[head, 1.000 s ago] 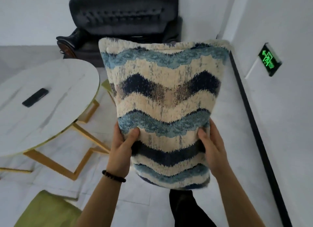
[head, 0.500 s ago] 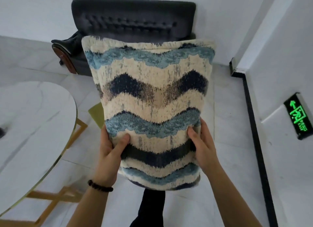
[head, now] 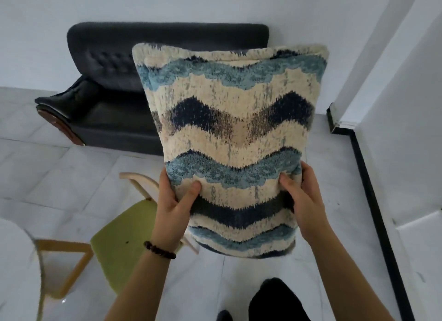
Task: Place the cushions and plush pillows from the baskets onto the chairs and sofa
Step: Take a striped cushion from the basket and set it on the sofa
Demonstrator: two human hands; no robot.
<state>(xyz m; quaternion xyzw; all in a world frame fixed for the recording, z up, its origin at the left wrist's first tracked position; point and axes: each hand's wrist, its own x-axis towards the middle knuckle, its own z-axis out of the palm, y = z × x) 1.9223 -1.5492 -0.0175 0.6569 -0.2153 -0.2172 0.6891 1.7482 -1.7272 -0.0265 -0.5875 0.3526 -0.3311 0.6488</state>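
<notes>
I hold a cream cushion with blue and navy wavy stripes upright in front of me. My left hand grips its lower left edge and my right hand grips its lower right edge. Behind it a dark tufted sofa stands against the white wall; the cushion hides the sofa's right half. A chair with a green seat and pale wooden frame stands on the floor below my left arm.
The edge of a white round table on a gold frame shows at the lower left. A white wall with a black baseboard runs along the right. My dark trouser leg is at the bottom.
The view has moved closer to the sofa and turned left; the table slid mostly out of frame, the green exit sign left the view, and the green chair came into view. Both hands kept their grip.
</notes>
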